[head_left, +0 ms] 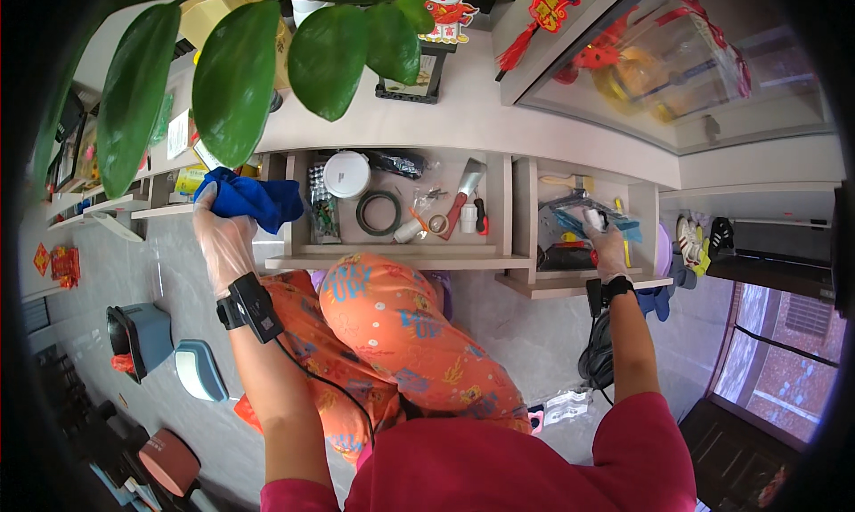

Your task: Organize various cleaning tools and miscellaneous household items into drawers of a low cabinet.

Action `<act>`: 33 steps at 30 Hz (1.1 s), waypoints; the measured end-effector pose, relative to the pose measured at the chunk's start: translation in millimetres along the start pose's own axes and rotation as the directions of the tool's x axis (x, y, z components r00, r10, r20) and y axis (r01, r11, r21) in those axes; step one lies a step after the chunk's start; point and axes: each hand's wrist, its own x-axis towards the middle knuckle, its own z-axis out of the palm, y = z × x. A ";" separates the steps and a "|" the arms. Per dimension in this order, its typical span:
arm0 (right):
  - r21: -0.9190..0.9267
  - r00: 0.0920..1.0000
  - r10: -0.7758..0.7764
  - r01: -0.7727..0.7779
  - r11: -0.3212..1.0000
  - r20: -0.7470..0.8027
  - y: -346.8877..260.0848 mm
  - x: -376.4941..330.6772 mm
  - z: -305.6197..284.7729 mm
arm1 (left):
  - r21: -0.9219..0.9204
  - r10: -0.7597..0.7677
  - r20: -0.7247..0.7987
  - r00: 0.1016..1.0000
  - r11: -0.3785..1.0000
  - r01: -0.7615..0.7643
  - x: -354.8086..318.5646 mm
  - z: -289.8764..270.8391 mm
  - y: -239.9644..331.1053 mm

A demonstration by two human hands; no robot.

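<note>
A bright blue cloth [249, 200] is bunched in the person's left hand [223, 236], which wears a thin clear glove and closes around it. The cloth is pressed at the left end of a pale cabinet top [463, 111], right at the corner of an open drawer [401, 258] and just under large green plant leaves [233, 80]. A black band sits on that wrist with a thin cable running down the forearm.

The right hand [608, 245], also gloved, reaches into a second open drawer [579, 285] to the right. Its fingers are curled among the clutter there, near a small white object [592, 216]; whether it is gripping anything cannot be told.

The middle drawer holds a round white lid [346, 174], a dark ring of tape [378, 213], a scraper with a red handle [463, 196] and small loose hardware. Orange patterned trousers [401, 334] show below the drawers, over a grey tiled floor [525, 334]. Red paper ornaments [548, 4] hang above the cabinet, beside a glass-fronted compartment.

As a judgement, wiping well here means keeping the cloth flat against the surface rather than balled up, working along the edge away from the open drawer so dust does not fall in, and keeping clear of the leaves
</note>
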 end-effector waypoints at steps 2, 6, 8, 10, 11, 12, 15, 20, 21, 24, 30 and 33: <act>0.010 0.998 -0.055 0.055 0.998 0.015 12.7 8.7 2.1 | -0.037 -0.027 -0.004 1.000 0.999 0.027 8.3 -2.6 0.2; 0.296 1.000 0.005 0.004 0.955 -0.031 52.4 47.9 13.2 | 0.004 -0.035 0.122 0.992 0.999 0.035 13.2 -11.4 1.9; 0.249 0.999 -0.003 0.013 0.968 -0.038 54.4 48.9 10.6 | 0.000 -0.039 0.106 0.994 0.999 0.039 -1.4 -4.5 0.0; 0.340 0.993 -0.113 0.100 0.935 0.018 72.4 57.1 14.9 | 0.006 -0.050 0.027 0.998 0.999 0.050 -6.7 5.4 -6.0; 0.339 0.993 -0.120 0.107 0.935 0.018 67.9 56.7 10.1 | 0.000 -0.047 0.026 0.999 0.999 0.048 -9.4 5.9 -4.4; 0.303 0.995 -0.088 0.071 0.950 0.044 63.9 57.1 2.1 | -0.006 -0.032 0.008 0.999 0.999 0.032 -11.7 6.7 -3.4; 0.333 0.997 -0.035 0.009 0.943 0.073 35.6 46.3 -24.0 | -0.040 -0.013 0.021 1.000 0.999 0.014 -16.3 6.5 1.4; 0.380 0.976 -0.172 0.110 0.918 0.134 -44.6 -11.1 -46.0 | -0.222 0.072 0.283 0.956 0.975 -0.008 35.2 -24.8 6.9; 0.435 0.966 -0.210 0.125 0.892 0.153 -57.1 -18.5 -36.5 | -0.267 0.114 0.239 0.964 0.963 -0.048 33.1 -21.3 2.9; 0.206 0.810 -0.575 0.547 0.811 0.113 -108.2 -48.1 -8.4 | -0.271 0.094 0.105 0.990 0.961 -0.063 -9.9 4.5 -6.7; 0.358 0.452 -0.883 0.809 0.466 0.128 -277.7 -104.3 58.4 | -0.374 0.209 0.073 0.975 0.912 -0.168 -6.1 -3.7 2.9; 0.411 0.369 -0.925 0.832 0.373 0.092 -352.4 -111.2 88.0 | -0.374 0.249 0.026 0.968 0.900 -0.222 -11.5 2.3 8.8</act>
